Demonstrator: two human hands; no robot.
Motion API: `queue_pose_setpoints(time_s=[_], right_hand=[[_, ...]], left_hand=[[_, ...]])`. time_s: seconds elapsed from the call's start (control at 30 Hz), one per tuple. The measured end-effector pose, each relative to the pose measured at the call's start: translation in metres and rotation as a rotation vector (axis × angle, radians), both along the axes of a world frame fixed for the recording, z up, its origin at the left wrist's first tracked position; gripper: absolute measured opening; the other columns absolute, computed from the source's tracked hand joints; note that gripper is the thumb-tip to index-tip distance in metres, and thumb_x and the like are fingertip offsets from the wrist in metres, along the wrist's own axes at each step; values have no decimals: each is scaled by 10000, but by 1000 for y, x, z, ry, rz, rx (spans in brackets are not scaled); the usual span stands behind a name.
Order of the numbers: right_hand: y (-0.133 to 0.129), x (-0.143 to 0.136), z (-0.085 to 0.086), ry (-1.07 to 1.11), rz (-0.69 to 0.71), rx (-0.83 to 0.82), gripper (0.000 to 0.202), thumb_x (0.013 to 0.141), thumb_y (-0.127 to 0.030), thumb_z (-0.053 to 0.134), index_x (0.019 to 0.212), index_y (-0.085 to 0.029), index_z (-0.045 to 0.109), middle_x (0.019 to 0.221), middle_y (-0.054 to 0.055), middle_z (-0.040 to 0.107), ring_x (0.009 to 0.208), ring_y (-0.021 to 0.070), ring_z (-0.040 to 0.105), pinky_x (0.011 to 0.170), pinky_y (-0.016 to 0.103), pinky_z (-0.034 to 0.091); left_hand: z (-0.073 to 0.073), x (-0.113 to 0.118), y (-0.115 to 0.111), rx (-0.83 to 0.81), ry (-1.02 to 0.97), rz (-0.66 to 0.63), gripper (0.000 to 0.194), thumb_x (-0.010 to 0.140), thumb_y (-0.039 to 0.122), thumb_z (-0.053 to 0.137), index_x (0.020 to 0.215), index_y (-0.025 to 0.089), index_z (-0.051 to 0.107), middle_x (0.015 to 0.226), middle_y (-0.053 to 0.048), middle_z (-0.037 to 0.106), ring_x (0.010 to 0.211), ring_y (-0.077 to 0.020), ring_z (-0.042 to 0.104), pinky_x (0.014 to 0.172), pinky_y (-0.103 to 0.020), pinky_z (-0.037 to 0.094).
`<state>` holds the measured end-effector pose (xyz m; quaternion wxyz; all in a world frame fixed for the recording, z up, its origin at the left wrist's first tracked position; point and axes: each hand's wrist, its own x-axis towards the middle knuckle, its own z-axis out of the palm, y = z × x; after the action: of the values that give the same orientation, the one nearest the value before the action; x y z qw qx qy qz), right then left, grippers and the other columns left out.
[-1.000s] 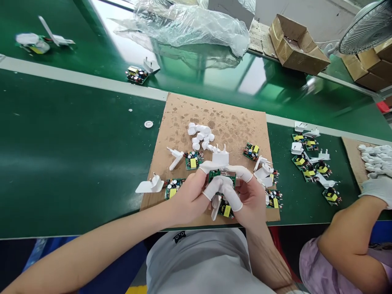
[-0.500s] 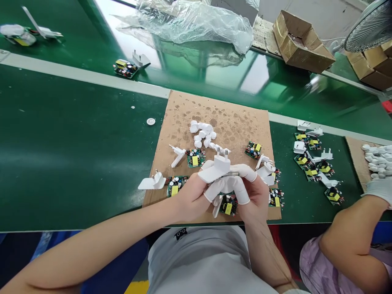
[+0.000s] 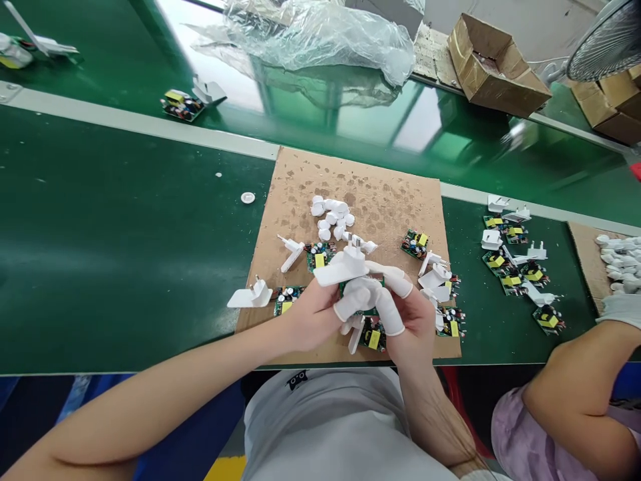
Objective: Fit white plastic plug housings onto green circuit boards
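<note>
My left hand (image 3: 318, 312) and my right hand (image 3: 411, 317) meet in front of me, with white finger cots on the fingertips. Both are closed around one piece: a white two-pin plug (image 3: 343, 263) with a green circuit board (image 3: 374, 307), mostly covered by my fingers. A white rounded shape lies under my fingertips, hard to separate from the finger cots. Just below my hands rests another circuit board (image 3: 374, 334) with a white plug part. To the left are circuit boards (image 3: 320, 256) with white plugs (image 3: 252, 294); more boards (image 3: 414, 244) lie to the right.
A cardboard sheet (image 3: 360, 167) bears a pile of white finger cots (image 3: 333, 215). A board with plug (image 3: 184, 105) sits on the green belt (image 3: 310, 100) beyond the pale rail. Several assemblies (image 3: 511, 280) lie right, near a co-worker's arm (image 3: 585, 361). Behind are plastic wrap (image 3: 320, 40) and an open carton (image 3: 495, 67).
The held plug has shifted left and turned, and green board now shows between my fingers. On the belt, the boards have moved left.
</note>
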<state>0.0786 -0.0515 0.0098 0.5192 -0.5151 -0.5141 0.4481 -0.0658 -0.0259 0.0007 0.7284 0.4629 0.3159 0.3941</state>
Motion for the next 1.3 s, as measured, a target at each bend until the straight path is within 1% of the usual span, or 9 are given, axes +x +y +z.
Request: queue_pose_setpoints(time_s=[0.1,0.33,0.47,0.57,0.67,0.93,1.13,1.23,1.3], right_hand=[[0,1,4,13,-33,-15,235,884,-372,689,1072,-263,779,1093,69,726,809,178,664,619,279,577],[4,5,5,151,0,-180,281,856,-455,719,1055,-269,789,1015,51,746,632,135,607,393,210,425],[5,6,4,139,43,-145,371,836,-494,737,1116,-253,765,1074,66,742,842,196,689,629,276,577],[5,5,6,86,84,-99,460,763,-411,830,1185,-259,729,1116,62,732,1004,227,683,838,323,589],[5,5,9,74,141,-117,434,773,-364,829,1180,-256,724,1130,63,729,972,209,685,834,310,587],[-1,13,13,130,283,-190,608,826,-412,783,1385,-258,598,1275,105,679,1111,257,661,902,353,583],[-6,19,11,132,303,-195,580,826,-412,777,1366,-271,620,1200,94,696,976,251,678,839,385,605],[-5,21,11,122,289,-234,586,823,-480,758,1349,-253,632,1104,96,720,884,246,684,732,367,618],[-4,20,11,112,270,-207,611,798,-499,776,1336,-243,640,1129,103,719,951,259,685,762,359,617]], left_hand=[[7,1,1,-29,-22,-98,445,843,598,655,821,165,555,622,41,510,451,-52,418,403,-193,373],[11,0,-1,-69,-42,-111,454,843,617,648,874,175,548,606,59,463,482,-53,363,435,-199,344],[8,-2,-1,-155,-96,-112,555,852,677,585,1102,184,545,697,46,465,524,-74,369,460,-220,378],[5,-1,-2,-142,-68,-91,494,890,651,544,1034,180,571,681,45,444,534,-79,351,450,-209,355],[2,0,-3,-135,-45,-78,469,902,632,536,966,170,578,683,42,446,538,-73,354,446,-195,352],[-6,-3,-6,-74,-2,-27,518,901,633,528,1110,171,631,708,21,484,565,-89,394,473,-206,407],[-8,-3,-7,61,-91,-41,520,896,661,520,1084,189,635,683,23,444,581,-102,409,496,-224,433],[-6,-2,-8,17,-118,-63,513,919,628,515,1169,190,613,694,30,448,551,-81,393,468,-201,398],[-5,-3,-8,-80,-97,-59,506,926,612,520,1212,200,592,717,33,457,543,-67,374,456,-182,370]])
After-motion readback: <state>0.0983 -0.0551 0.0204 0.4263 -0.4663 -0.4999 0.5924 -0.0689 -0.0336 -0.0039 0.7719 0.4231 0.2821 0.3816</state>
